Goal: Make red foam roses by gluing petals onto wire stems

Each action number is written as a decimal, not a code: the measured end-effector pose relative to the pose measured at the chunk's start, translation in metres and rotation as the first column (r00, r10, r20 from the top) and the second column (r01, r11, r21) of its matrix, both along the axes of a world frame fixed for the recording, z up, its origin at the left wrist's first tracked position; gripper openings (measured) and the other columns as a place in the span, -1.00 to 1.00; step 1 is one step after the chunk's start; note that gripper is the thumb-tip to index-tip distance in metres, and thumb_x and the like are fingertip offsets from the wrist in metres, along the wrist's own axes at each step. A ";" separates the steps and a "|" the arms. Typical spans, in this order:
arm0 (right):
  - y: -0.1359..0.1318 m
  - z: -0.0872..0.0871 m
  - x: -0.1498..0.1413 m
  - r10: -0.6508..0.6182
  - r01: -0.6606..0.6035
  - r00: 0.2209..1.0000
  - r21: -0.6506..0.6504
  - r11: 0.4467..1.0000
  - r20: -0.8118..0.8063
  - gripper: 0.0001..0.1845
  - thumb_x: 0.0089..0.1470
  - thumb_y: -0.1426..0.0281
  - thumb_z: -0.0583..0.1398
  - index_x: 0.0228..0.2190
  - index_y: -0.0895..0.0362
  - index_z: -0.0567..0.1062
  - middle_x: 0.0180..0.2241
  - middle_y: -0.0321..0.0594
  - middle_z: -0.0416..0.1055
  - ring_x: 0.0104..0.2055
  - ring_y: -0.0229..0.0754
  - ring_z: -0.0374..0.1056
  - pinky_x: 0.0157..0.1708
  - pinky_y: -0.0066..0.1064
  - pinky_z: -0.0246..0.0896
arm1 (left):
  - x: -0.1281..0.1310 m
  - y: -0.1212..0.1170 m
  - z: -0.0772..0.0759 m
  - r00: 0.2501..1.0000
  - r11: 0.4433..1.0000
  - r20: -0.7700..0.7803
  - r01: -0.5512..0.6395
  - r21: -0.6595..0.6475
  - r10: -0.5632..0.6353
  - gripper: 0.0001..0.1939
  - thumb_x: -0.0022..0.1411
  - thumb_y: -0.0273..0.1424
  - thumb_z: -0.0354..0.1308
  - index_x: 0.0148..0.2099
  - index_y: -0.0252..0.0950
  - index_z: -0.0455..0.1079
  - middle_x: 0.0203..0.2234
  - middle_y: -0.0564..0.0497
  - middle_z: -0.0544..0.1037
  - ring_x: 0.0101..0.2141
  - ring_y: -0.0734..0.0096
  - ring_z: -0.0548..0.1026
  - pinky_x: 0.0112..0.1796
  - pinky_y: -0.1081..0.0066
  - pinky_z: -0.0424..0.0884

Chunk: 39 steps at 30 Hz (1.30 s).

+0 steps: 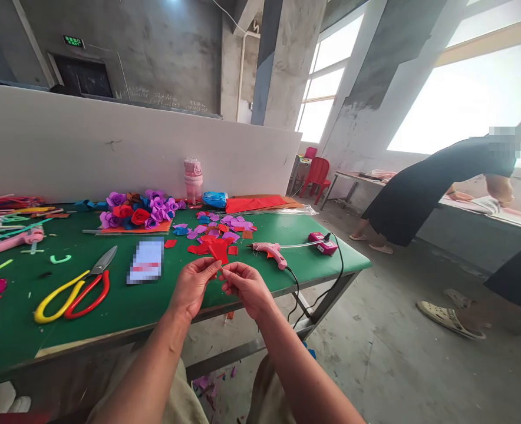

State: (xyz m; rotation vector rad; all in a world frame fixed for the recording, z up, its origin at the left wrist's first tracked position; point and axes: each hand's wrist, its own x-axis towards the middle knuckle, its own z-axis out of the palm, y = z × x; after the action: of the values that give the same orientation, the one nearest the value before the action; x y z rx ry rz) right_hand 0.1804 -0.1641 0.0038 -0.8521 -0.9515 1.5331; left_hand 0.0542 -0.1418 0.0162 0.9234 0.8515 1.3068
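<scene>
1. Far left of the green table (128,303): pink tool (10,242) among thin sticks.
2. Scissors (105,261) lie nearer me, one handle yellow, one red, blades pointing away.
3. Phone (145,261) just right of them, screen blurred. Behind it, a cluster of purple, red and blue flowers (140,217).
4. Bottle (194,182), pink, upright by the white partition (145,144).
5. My left hand (193,287): thumb and fingers narrow, pinching the red piece (217,252).
6. The red piece sits between my hands, above the table's near edge; loose petals (238,224) lie beyond it.
7. My right hand (246,284): fingertips drawn together, pinching at the piece's lower end.
8. Glue gun (276,253) on its side, nozzle leftward, clear stick out the back; magenta block (323,243) near the table's right end.
9. Far right, a person (432,179) in dark clothes bends over another table (459,232).
</scene>
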 end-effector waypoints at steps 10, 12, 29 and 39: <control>-0.004 -0.002 -0.003 0.035 -0.035 0.999 -0.007 0.999 -0.042 -0.65 -0.24 0.19 0.36 -0.46 0.18 0.46 -0.48 -0.29 0.44 -0.56 -0.41 0.27 -0.55 -0.56 0.14 | -0.001 -0.001 0.000 0.985 0.992 0.112 0.129 -0.007 -0.128 -0.77 -0.18 -0.37 0.38 -0.52 -0.32 0.38 -0.65 0.13 0.41 -0.59 0.56 0.34 -0.49 0.47 0.27; -0.005 -0.002 -0.004 0.042 -0.043 0.998 -0.018 0.999 -0.047 -0.65 -0.24 0.19 0.36 -0.46 0.18 0.46 -0.49 -0.30 0.43 -0.56 -0.41 0.27 -0.55 -0.57 0.14 | -0.001 -0.001 -0.001 0.983 0.991 0.128 0.136 -0.011 -0.134 -0.77 -0.17 -0.37 0.38 -0.53 -0.31 0.37 -0.65 0.14 0.40 -0.61 0.57 0.33 -0.52 0.48 0.27; -0.007 -0.004 -0.004 0.093 -0.119 0.962 -0.086 0.989 -0.257 -0.69 -0.23 0.28 0.39 -0.47 0.19 0.44 -0.52 -0.34 0.40 -0.59 -0.49 0.25 -0.58 -0.65 0.16 | -0.005 -0.002 -0.001 0.960 0.970 0.140 0.245 0.000 -0.243 -0.82 -0.03 -0.32 0.31 -0.43 -0.36 0.47 -0.57 0.05 0.45 -0.56 0.55 0.35 -0.52 0.49 0.31; -0.008 0.002 -0.003 -0.195 0.187 0.979 0.122 0.975 0.056 -0.71 -0.11 0.20 0.29 -0.46 0.17 0.44 -0.50 -0.34 0.35 -0.47 -0.38 0.22 -0.38 -0.51 0.14 | -0.004 0.002 -0.004 0.980 0.989 0.171 0.116 -0.087 -0.100 -0.76 -0.23 -0.39 0.41 -0.45 -0.39 0.50 -0.60 0.05 0.47 -0.53 0.60 0.36 -0.48 0.56 0.31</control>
State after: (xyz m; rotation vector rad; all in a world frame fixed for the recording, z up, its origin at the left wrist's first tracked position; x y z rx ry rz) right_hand 0.1770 -0.1722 0.0062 -0.8901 -0.9692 1.2791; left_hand 0.0500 -0.1396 0.0121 0.7626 0.7183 1.2190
